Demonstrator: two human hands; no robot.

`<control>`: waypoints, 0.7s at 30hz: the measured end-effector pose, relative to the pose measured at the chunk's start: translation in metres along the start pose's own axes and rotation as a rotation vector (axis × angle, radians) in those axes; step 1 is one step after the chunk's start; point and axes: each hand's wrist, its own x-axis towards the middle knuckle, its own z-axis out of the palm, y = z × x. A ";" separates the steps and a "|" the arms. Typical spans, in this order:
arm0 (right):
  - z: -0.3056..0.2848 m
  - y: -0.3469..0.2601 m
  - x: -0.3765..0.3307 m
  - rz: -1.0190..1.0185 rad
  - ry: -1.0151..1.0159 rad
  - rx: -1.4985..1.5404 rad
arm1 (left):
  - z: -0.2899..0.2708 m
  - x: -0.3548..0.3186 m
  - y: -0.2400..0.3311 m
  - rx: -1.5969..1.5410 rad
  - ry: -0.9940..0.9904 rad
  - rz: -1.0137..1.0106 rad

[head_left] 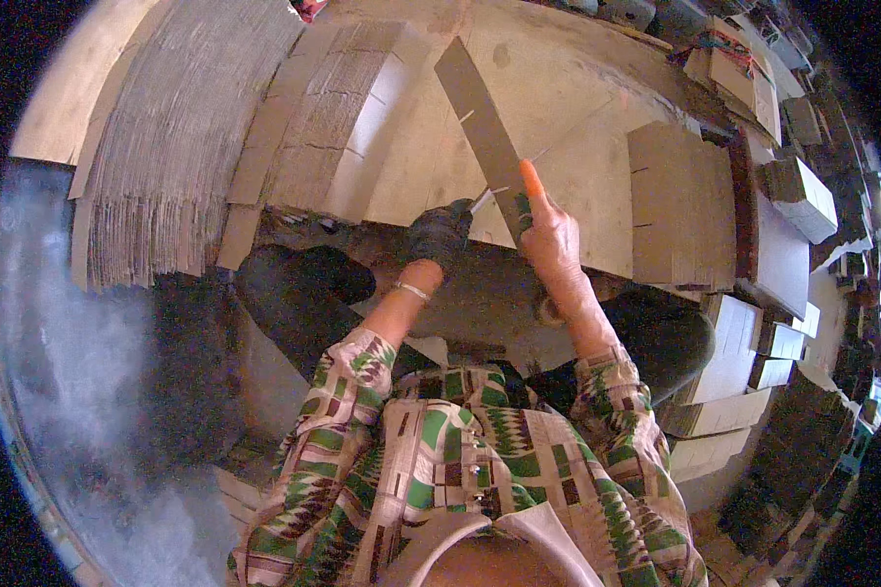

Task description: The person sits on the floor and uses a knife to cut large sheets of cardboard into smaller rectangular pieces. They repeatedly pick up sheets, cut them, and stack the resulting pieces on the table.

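Observation:
My right hand (550, 235), with an orange cover on its forefinger, grips the near end of a long narrow grey cardboard strip (480, 122) that slants up and to the left over a pale board (568, 98). My left hand (439, 233) wears a dark glove and is closed around something small and pale at the strip's lower edge; what it holds is too small to tell. Both hands sit close together at the board's near edge. My patterned green and brown sleeves fill the lower middle.
Tall stacks of flat cardboard sheets (166, 127) stand at the left, with a folded stack (333, 117) beside them. More cut cardboard pieces (680, 201) and boxes (798, 191) pile up at the right. A grey floor (59, 342) lies at the lower left.

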 end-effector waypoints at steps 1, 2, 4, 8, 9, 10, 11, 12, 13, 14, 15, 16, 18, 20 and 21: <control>-0.004 -0.003 0.003 0.051 -0.017 -0.014 | -0.007 -0.003 0.008 0.011 0.014 0.012; -0.007 -0.003 0.004 0.092 -0.038 -0.036 | -0.011 -0.007 0.017 0.011 0.036 0.021; -0.021 -0.007 0.002 0.166 0.059 0.065 | -0.006 -0.007 0.018 -0.020 0.074 0.024; -0.054 0.020 0.002 0.309 0.241 -0.031 | 0.034 -0.002 -0.028 -0.104 0.135 -0.026; -0.056 0.037 -0.002 0.355 0.263 -0.139 | 0.037 -0.001 -0.046 -0.103 0.146 -0.035; -0.066 0.057 -0.005 0.432 0.214 -0.274 | 0.043 -0.001 -0.054 -0.115 0.189 0.012; -0.073 0.076 -0.007 0.509 0.164 -0.396 | 0.043 -0.003 -0.066 -0.117 0.234 0.054; -0.077 0.094 -0.009 0.521 0.165 -0.462 | 0.040 -0.006 -0.063 -0.123 0.280 0.092; -0.087 0.113 -0.010 0.669 0.045 -0.420 | 0.040 -0.008 -0.057 -0.133 0.232 0.006; -0.093 0.133 -0.016 0.679 0.002 -0.543 | 0.026 -0.009 -0.037 -0.146 0.176 -0.069; -0.092 0.146 -0.022 0.679 -0.048 -0.646 | 0.014 -0.010 -0.027 -0.141 0.127 -0.155; -0.090 0.159 -0.031 0.589 0.079 -0.671 | 0.022 -0.008 -0.033 -0.231 0.108 -0.161; -0.090 0.168 -0.040 0.397 0.327 -0.710 | 0.018 -0.008 -0.028 -0.207 0.079 -0.185; -0.102 0.171 -0.038 0.313 0.437 -0.682 | 0.018 -0.009 -0.027 -0.231 0.070 -0.168; -0.104 0.157 -0.030 0.270 0.484 -0.652 | 0.022 -0.010 -0.034 -0.259 0.076 -0.145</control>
